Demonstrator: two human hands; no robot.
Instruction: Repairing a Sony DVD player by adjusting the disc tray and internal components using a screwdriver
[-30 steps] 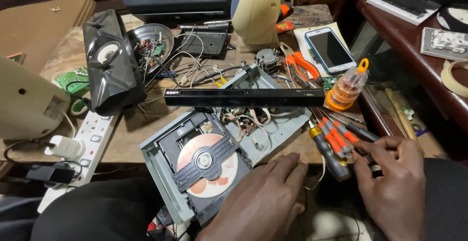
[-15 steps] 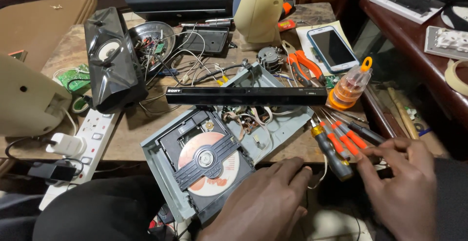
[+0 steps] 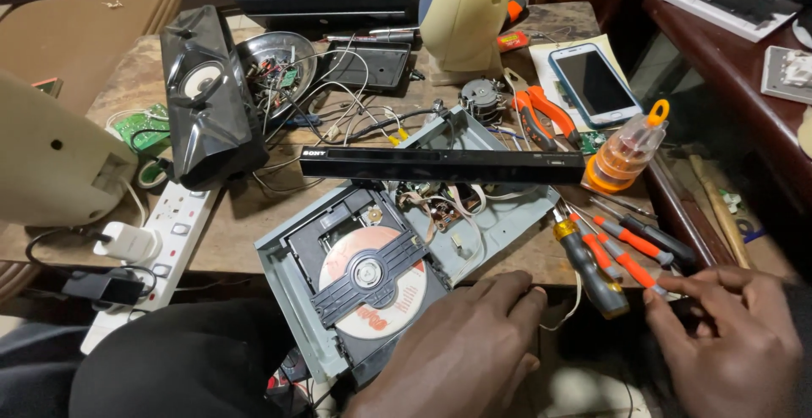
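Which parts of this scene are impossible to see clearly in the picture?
- Head view: left hand covers the near corner of the grey opened disc player.
- Right hand: its grip on the orange-handled screwdriver is hidden by the fingers.
- White power strip: near end hidden by a dark shape.

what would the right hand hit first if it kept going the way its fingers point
The right hand points left and slightly up, fingertips at the tip of an orange-handled screwdriver. Going on, it would likely meet the larger yellow-and-black screwdriver next, though depth is unclear.
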